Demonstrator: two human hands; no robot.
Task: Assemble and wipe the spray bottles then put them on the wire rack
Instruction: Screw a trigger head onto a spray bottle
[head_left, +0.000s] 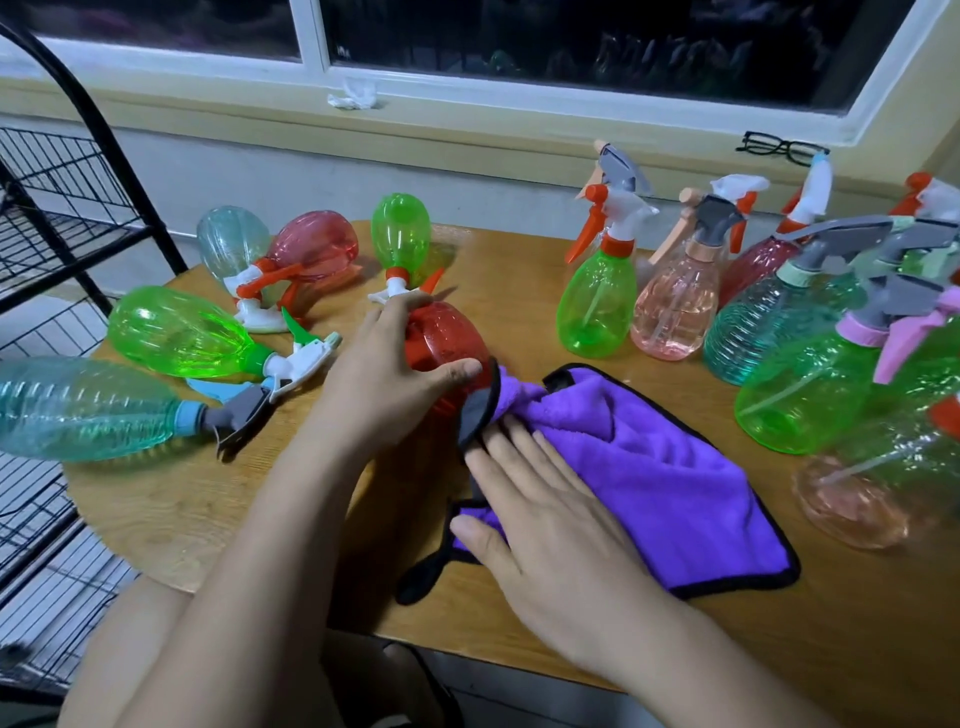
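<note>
My left hand (382, 376) grips a red spray bottle (441, 338) lying on the wooden table (171, 499), thumb across its side. My right hand (540, 525) lies flat, fingers straight, on a purple cloth with black edging (670, 478), whose corner touches the red bottle. Several assembled bottles lie on their sides at the left: a teal one (83, 410), a green one (176, 332), a pale teal one (231, 241), a pink-red one (317, 244) and a small green one (401, 231). The black wire rack (57, 218) stands at the far left.
Several upright spray bottles crowd the table's right side, among them a green one (597, 306), a pink one (675, 306) and a teal one (758, 327). Black glasses (779, 148) and a crumpled tissue (356, 93) lie on the window ledge behind.
</note>
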